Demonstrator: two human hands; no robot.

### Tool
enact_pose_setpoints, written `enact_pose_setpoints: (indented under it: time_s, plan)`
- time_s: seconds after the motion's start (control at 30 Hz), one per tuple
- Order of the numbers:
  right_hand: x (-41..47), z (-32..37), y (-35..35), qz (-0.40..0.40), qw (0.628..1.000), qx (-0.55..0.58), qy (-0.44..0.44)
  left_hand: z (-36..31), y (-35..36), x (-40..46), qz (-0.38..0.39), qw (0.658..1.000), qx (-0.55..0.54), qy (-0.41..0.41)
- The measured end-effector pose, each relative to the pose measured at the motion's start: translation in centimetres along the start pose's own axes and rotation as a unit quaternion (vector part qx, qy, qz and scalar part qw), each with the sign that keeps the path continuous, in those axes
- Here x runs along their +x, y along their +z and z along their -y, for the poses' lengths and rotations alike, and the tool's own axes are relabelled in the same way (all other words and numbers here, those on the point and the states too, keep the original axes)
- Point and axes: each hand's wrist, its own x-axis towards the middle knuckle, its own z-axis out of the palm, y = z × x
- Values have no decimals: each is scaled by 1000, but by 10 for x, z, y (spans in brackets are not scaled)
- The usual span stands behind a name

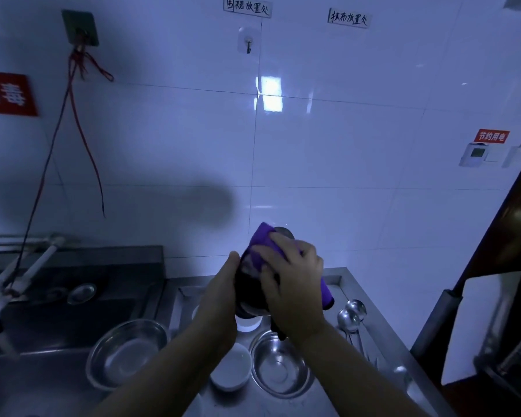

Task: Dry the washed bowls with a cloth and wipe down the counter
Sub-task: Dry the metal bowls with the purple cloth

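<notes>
My left hand (220, 299) grips a dark metal bowl (248, 284), held tilted in the air above the steel counter (337, 275). My right hand (292, 284) presses a purple cloth (266, 237) against the bowl, and the cloth's tail hangs down past my wrist. Below on the counter sit a large steel bowl (127, 353) at the left, a small white bowl (232, 368) in the middle and another steel bowl (278, 365) to its right. A further white bowl (248, 323) shows just under the held bowl.
Two steel ladles (351, 316) lie on the counter's right side. A sink (73, 296) with a faucet (21, 275) and a small steel bowl (82, 293) is at the left. White tiled wall behind. A dark door frame and a white board (481, 323) stand at the right.
</notes>
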Motion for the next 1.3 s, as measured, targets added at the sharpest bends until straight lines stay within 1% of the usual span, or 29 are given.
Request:
enact_pose_setpoints:
  time_s: [0.07, 0.13, 0.2, 0.27, 0.33, 0.47, 0.57, 0.67, 0.73, 0.87, 0.93, 0.97, 1.03, 1.17, 1.2, 1.3]
  plan:
    - [12, -6, -5, 2, 989, 108, 104, -1, -2, -1, -6, 1000, -18, 2]
    - [19, -17, -9, 7, 955, 229, 188, -2, -6, 1, -8, 999, -38, 0]
    - [18, -24, -10, 1, 928, 291, 230, -6, -8, 2, 8, 998, -69, -4]
    - [10, -26, -9, -22, 916, 320, 239, -11, -9, 4, 28, 992, -123, -6]
    - [-2, -23, -4, -39, 923, 307, 228, -14, -10, 5, 47, 983, -176, -13]
    - [-20, -15, 0, -61, 963, 167, 200, -7, -12, 6, 75, 973, -213, -41]
    - [-13, -11, -6, -45, 987, 45, 146, 0, -13, 6, 81, 973, -212, -51]
    - [-4, -4, -11, -8, 997, -31, 64, 1, -12, 4, 93, 972, -207, -67]
    - [-7, -1, -9, 6, 999, -49, -9, -1, -11, 5, 98, 969, -213, -80]
    - [-23, -4, -5, 5, 987, -9, -158, -16, -13, 5, 107, 961, -233, -105]
    - [-30, -10, -5, 3, 977, -4, -213, -22, -15, 4, 120, 956, -238, -119]
    - [-31, -14, -7, -3, 974, 1, -226, -23, -16, 2, 130, 954, -240, -121]
    - [-29, -20, -12, -11, 975, 17, -221, -23, -17, 1, 144, 951, -246, -119]
    - [-6, -10, -19, 12, 991, 5, -134, -15, -11, -1, 141, 952, -253, -102]
    - [1, -3, -20, 22, 992, -5, -125, -13, -8, -3, 140, 950, -258, -104]
    - [10, 14, -19, 58, 983, -48, -165, -10, -1, -7, 127, 939, -293, -126]
